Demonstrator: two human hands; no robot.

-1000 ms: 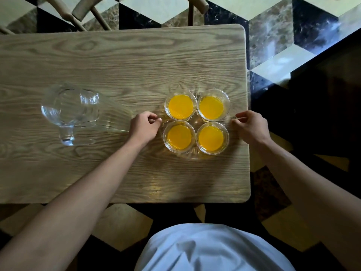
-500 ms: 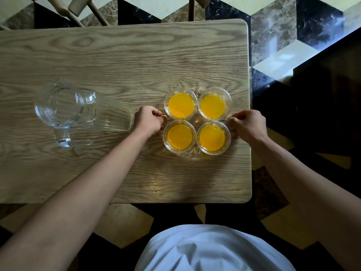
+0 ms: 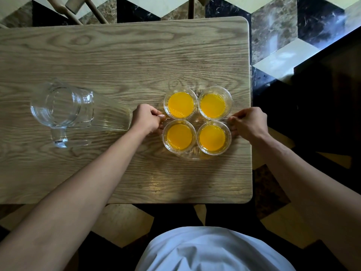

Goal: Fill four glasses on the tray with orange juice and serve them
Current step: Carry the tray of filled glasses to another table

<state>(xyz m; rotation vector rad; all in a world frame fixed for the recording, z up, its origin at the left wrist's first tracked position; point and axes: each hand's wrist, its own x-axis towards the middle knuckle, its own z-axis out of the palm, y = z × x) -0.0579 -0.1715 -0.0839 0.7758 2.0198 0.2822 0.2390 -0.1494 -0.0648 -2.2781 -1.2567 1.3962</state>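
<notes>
A light oak-grain wooden worktop (image 3: 117, 61) fills most of the frame. Right of centre, a clear round glass tray (image 3: 195, 156) is seen carrying four clear glasses of orange juice (image 3: 180, 105), set two by two and touching. The tray's left rim is pinched by the curled fingers of the left hand (image 3: 147, 119), its right rim by the right hand (image 3: 249, 122). At centre left, an empty clear glass pitcher (image 3: 64, 108) is stood on the worktop, just beside the left hand. A patterned marble floor (image 3: 283, 36) is shown at upper right, a white garment (image 3: 211, 251) at the bottom.
</notes>
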